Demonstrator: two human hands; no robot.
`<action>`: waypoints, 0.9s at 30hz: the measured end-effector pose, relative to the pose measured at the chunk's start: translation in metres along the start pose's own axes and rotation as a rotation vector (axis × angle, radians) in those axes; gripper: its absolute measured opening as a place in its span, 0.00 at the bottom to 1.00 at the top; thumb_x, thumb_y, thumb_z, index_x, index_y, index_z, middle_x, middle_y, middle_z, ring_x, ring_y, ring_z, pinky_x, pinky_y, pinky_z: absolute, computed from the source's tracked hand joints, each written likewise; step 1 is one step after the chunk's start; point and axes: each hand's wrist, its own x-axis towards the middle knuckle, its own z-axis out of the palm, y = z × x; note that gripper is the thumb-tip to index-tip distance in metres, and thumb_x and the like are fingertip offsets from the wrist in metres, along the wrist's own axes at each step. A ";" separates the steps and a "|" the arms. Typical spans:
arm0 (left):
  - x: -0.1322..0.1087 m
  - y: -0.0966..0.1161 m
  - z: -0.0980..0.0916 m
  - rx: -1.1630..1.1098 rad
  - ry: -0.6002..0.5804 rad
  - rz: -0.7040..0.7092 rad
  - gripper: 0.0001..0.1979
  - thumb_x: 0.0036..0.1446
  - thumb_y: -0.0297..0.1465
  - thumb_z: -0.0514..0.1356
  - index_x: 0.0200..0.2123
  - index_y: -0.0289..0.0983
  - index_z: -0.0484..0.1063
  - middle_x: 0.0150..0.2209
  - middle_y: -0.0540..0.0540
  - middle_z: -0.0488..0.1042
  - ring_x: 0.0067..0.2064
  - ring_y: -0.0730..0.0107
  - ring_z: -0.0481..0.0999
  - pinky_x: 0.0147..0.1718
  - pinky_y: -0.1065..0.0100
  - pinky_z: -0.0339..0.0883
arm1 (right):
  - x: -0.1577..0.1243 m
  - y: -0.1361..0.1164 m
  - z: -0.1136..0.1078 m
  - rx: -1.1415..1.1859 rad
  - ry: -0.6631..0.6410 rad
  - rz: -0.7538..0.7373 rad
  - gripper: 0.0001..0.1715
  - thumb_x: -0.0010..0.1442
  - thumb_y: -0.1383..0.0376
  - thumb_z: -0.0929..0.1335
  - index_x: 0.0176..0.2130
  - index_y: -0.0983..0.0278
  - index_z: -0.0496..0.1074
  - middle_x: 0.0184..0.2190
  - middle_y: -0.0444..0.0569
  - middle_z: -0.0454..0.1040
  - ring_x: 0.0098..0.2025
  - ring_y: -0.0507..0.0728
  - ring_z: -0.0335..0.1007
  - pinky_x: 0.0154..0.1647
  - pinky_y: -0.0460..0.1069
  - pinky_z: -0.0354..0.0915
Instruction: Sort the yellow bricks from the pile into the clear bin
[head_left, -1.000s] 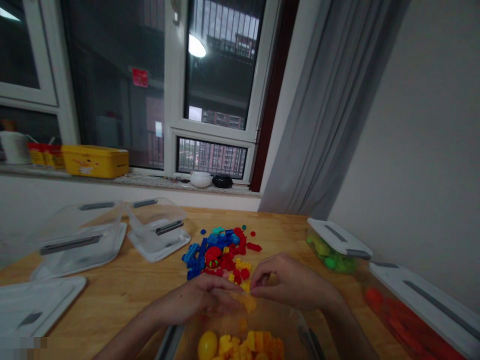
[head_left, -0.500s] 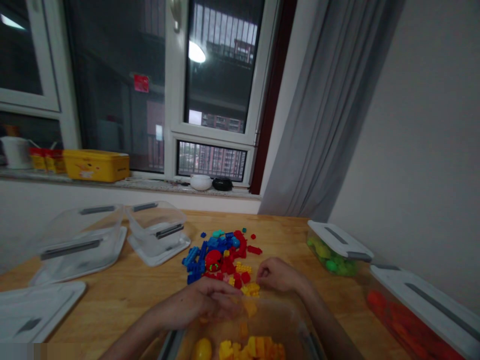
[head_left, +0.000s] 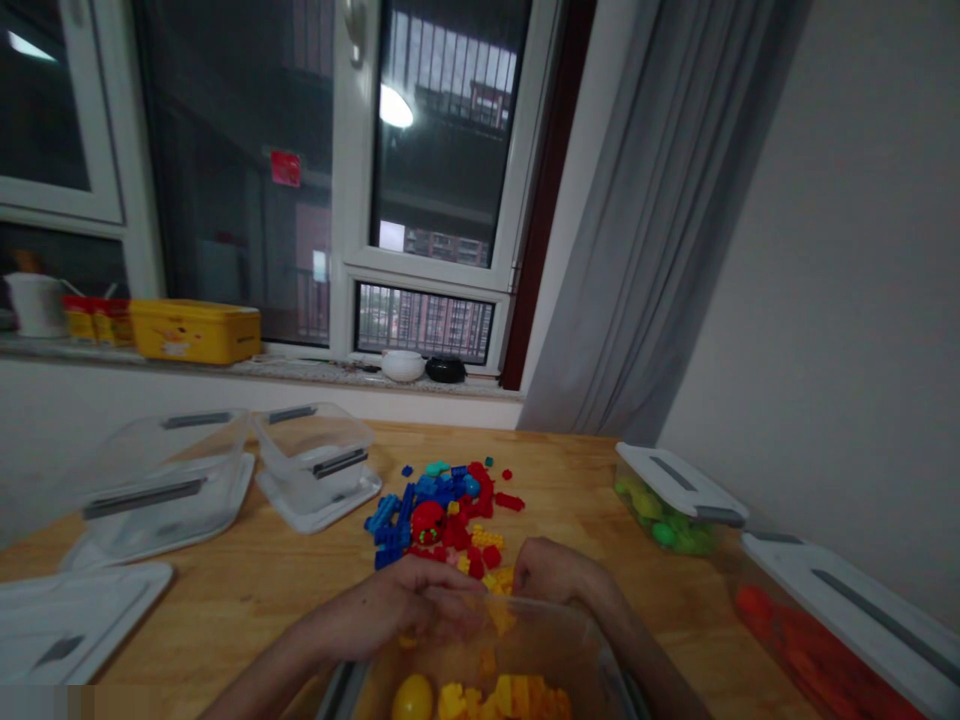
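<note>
Two hands in play at the near edge of the worktop (head_left: 240, 600), both at one clear bin (head_left: 570, 640)! The left hand (head_left: 416, 605) lies along the far rim, fingers stretched out, the lower ones blurred. Over to the right hand (head_left: 559, 572): curled, knuckles up, just beside the yellow blocks (head_left: 496, 580) on the wood, fingertips hidden, so I cannot tell whether it pinches one. Inside the bin, one glossy yellow ball (head_left: 412, 697) sits left of a huddle of yellow bricks (head_left: 517, 697), too packed to count.

Just beyond, one mixed heap: blue pieces (head_left: 386, 515) on the left, red pieces (head_left: 454, 530) through the middle and right, too jumbled for a tally. Four stragglers lie around it: one blue, one teal and two red.

Out left, two clear bins (head_left: 142, 497) stand on two white lids (head_left: 311, 510), and a third white lid (head_left: 82, 610) lies alone, nearer. Out right, two closed boxes: one holding green pieces (head_left: 664, 533), one holding red-orange pieces (head_left: 795, 635).

Up on the sill, one yellow box (head_left: 196, 332), one white cup (head_left: 36, 306), two red-and-yellow packets (head_left: 97, 320), and two bowls, one white (head_left: 403, 365), one black (head_left: 445, 369).
</note>
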 end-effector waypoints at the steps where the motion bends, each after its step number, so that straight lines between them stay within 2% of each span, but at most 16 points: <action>1: 0.000 0.000 0.000 0.001 0.000 0.001 0.30 0.37 0.22 0.61 0.47 0.41 0.85 0.44 0.49 0.88 0.45 0.63 0.84 0.33 0.74 0.61 | 0.000 0.000 0.000 -0.002 -0.003 0.001 0.16 0.46 0.62 0.72 0.33 0.65 0.86 0.27 0.45 0.81 0.29 0.54 0.72 0.24 0.44 0.56; 3: 0.000 0.000 0.001 0.003 0.007 0.001 0.30 0.37 0.23 0.60 0.47 0.42 0.85 0.44 0.50 0.88 0.45 0.64 0.84 0.33 0.74 0.62 | 0.001 0.001 -0.001 -0.003 -0.011 -0.007 0.15 0.45 0.63 0.72 0.32 0.65 0.86 0.26 0.45 0.80 0.29 0.55 0.72 0.24 0.45 0.56; 7: 0.000 -0.001 -0.001 0.015 0.025 -0.022 0.33 0.35 0.22 0.59 0.48 0.41 0.85 0.45 0.48 0.88 0.49 0.60 0.83 0.37 0.72 0.64 | -0.005 -0.003 -0.008 0.013 0.000 -0.034 0.13 0.45 0.63 0.72 0.31 0.64 0.86 0.26 0.45 0.81 0.29 0.55 0.72 0.25 0.45 0.57; 10: 0.000 -0.003 -0.002 0.027 0.005 -0.019 0.34 0.36 0.22 0.59 0.49 0.40 0.84 0.48 0.47 0.87 0.52 0.57 0.82 0.40 0.70 0.65 | -0.015 -0.009 -0.019 0.032 0.048 -0.048 0.14 0.47 0.66 0.70 0.31 0.64 0.86 0.25 0.44 0.81 0.28 0.53 0.70 0.25 0.45 0.56; 13: 0.000 -0.004 -0.003 0.034 -0.005 -0.009 0.34 0.37 0.22 0.59 0.51 0.40 0.83 0.49 0.45 0.87 0.51 0.57 0.83 0.41 0.68 0.66 | -0.028 -0.016 -0.033 0.055 0.099 -0.069 0.15 0.48 0.67 0.67 0.30 0.65 0.85 0.22 0.42 0.78 0.25 0.51 0.66 0.23 0.44 0.53; 16: 0.000 -0.004 -0.003 0.033 0.004 -0.011 0.34 0.37 0.23 0.60 0.52 0.39 0.83 0.48 0.44 0.87 0.48 0.58 0.83 0.40 0.68 0.66 | -0.043 -0.022 -0.046 0.086 0.144 -0.105 0.16 0.52 0.67 0.66 0.30 0.67 0.84 0.22 0.42 0.77 0.24 0.50 0.64 0.23 0.44 0.51; 21: -0.001 -0.003 0.000 0.025 0.032 -0.026 0.34 0.35 0.22 0.59 0.49 0.40 0.84 0.46 0.46 0.88 0.45 0.61 0.83 0.34 0.71 0.62 | -0.073 -0.036 -0.063 0.161 0.206 -0.163 0.15 0.57 0.64 0.67 0.33 0.67 0.84 0.25 0.44 0.80 0.26 0.50 0.66 0.25 0.44 0.54; 27: -0.001 -0.001 0.001 0.008 0.011 -0.004 0.32 0.36 0.23 0.59 0.48 0.41 0.85 0.47 0.47 0.87 0.49 0.59 0.83 0.35 0.72 0.62 | -0.103 -0.059 -0.062 0.224 0.116 -0.276 0.13 0.58 0.64 0.70 0.37 0.64 0.85 0.28 0.43 0.81 0.28 0.50 0.69 0.27 0.43 0.57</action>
